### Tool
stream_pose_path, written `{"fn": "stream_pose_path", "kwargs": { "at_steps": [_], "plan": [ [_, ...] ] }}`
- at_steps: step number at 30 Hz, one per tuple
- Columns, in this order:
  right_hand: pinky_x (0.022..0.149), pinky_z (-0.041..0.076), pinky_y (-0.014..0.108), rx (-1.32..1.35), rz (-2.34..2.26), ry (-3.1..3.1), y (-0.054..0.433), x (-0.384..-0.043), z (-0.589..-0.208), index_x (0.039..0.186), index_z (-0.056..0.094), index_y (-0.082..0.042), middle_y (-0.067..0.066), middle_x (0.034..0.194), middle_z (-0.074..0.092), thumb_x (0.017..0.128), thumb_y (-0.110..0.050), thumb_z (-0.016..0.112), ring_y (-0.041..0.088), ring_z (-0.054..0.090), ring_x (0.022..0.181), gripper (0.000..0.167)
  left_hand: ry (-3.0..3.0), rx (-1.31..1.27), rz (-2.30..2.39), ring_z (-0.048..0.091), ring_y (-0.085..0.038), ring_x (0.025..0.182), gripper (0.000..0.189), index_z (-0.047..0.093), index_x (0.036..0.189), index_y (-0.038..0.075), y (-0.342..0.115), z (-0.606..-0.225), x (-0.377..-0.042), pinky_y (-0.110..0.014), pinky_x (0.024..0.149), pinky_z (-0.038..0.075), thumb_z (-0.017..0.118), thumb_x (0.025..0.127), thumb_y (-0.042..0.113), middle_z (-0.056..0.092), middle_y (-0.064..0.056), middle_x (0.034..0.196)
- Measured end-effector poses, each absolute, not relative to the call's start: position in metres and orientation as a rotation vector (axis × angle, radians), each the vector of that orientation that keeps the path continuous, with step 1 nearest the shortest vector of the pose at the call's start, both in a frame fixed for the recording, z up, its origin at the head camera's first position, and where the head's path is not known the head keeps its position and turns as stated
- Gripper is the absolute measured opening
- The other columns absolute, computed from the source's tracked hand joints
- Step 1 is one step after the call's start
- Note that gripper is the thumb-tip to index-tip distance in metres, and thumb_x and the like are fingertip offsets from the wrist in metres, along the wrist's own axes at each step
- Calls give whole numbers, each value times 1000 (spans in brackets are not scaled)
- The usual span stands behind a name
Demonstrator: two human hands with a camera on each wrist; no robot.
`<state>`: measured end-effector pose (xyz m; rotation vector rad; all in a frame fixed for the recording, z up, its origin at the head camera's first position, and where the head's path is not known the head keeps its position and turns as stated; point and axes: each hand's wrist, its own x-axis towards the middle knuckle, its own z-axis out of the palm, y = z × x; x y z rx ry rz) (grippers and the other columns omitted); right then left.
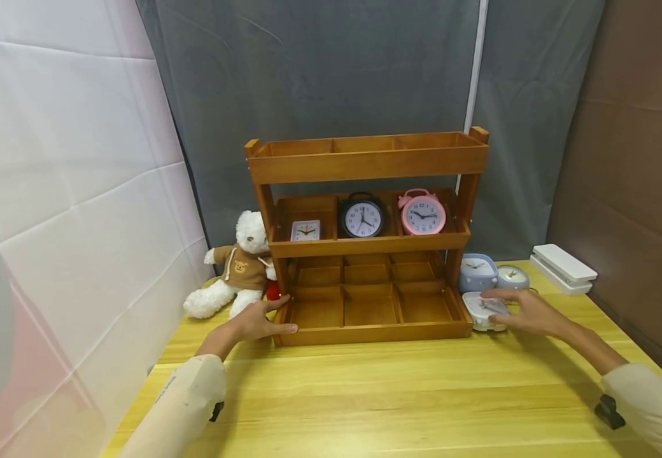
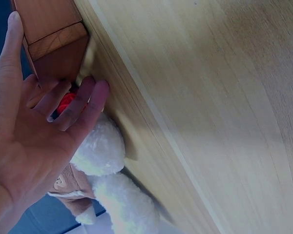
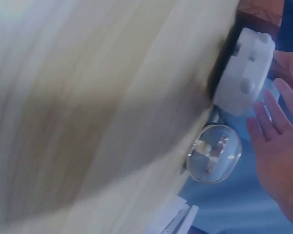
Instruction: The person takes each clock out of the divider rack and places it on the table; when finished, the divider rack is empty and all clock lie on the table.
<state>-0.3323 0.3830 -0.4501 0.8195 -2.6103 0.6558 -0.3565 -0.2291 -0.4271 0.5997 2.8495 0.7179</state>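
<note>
At the left end of a brown wooden shelf (image 1: 365, 334) is my left hand (image 1: 253, 320). Its thumb lies along the lower front corner and its loosely bent fingers (image 2: 90, 105) are at the side panel. My right hand (image 1: 528, 312) is spread over a small white alarm clock (image 1: 478, 312) on the table, beside the shelf's right end. Thumb and index finger lie apart, overlapping the clock's face; in the right wrist view the other fingers (image 3: 271, 114) extend loosely beside the white clock (image 3: 246, 70). Behind it are a blue square clock (image 1: 477, 273) and a round clock (image 1: 512, 277).
On the middle tier sit a small white square clock (image 1: 305, 231), a black round clock (image 1: 362, 217) and a pink round clock (image 1: 422, 214). A white teddy bear (image 1: 245, 267) in a brown sweater leans at the shelf's left. White flat boxes (image 1: 563, 268) lie at the far right.
</note>
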Motion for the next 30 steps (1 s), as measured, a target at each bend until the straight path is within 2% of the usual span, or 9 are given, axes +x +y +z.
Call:
{"fn": "stream_pose_path", "kwargs": {
  "at_steps": [2,5,9,13,16,19,22,27,30],
  "plan": [
    [90,56,53,810,626,-2595,381,-332,-445,125,76,-8,8,123,75,85,-22,87,35,68,114,44,2849,597,716,52,-45,135,92,41,160,7,-230,-428,-357,-57,108,46,78,90,54,47,-31,152],
    [88,58,50,814,626,-2562,376,-330,-436,126,75,-8,7,123,76,85,-22,88,34,68,114,45,2850,595,714,52,-45,135,92,41,160,7,-230,-428,-357,-57,108,46,78,90,55,47,-32,152],
    [88,58,25,820,708,-2512,369,-326,-417,125,75,-5,9,120,76,83,-18,90,35,70,111,47,2846,592,714,51,-45,135,92,41,160,7,-231,-429,-357,-57,108,46,78,90,55,46,-32,152],
    [90,44,4,802,750,-2465,364,-322,-394,127,74,-4,14,120,75,84,-13,88,38,71,108,46,2844,590,714,51,-45,136,92,41,160,7,-231,-429,-356,-57,108,45,78,90,55,46,-32,152],
    [89,44,3,780,790,-2413,360,-321,-375,126,74,-4,15,120,75,84,-8,88,18,73,108,45,2845,591,714,51,-45,135,93,40,160,7,-231,-429,-356,-57,108,45,77,90,55,46,-32,152],
    [86,47,4,783,831,-2353,355,-321,-358,125,74,-4,16,120,75,81,-2,88,-6,66,106,46,2841,595,718,51,-46,135,93,40,160,6,-230,-428,-356,-57,108,45,77,90,55,46,-32,152],
    [83,48,4,778,876,-2300,346,-321,-342,125,75,-6,17,121,74,80,3,87,-16,61,105,48,2838,598,719,51,-46,135,93,40,160,6,-230,-428,-356,-57,108,46,77,90,55,47,-33,152],
    [83,48,5,745,890,-2263,327,-325,-316,127,75,-6,14,122,75,84,0,86,-12,64,104,45,2824,592,721,49,-46,137,95,39,160,7,-230,-427,-356,-57,109,44,77,90,57,45,-32,153],
    [83,49,5,738,856,-2261,313,-329,-302,128,73,-5,13,122,75,86,-5,85,4,72,103,43,2821,592,723,49,-46,138,95,39,161,7,-229,-426,-357,-57,109,44,77,89,58,45,-31,154]
  ]
}}
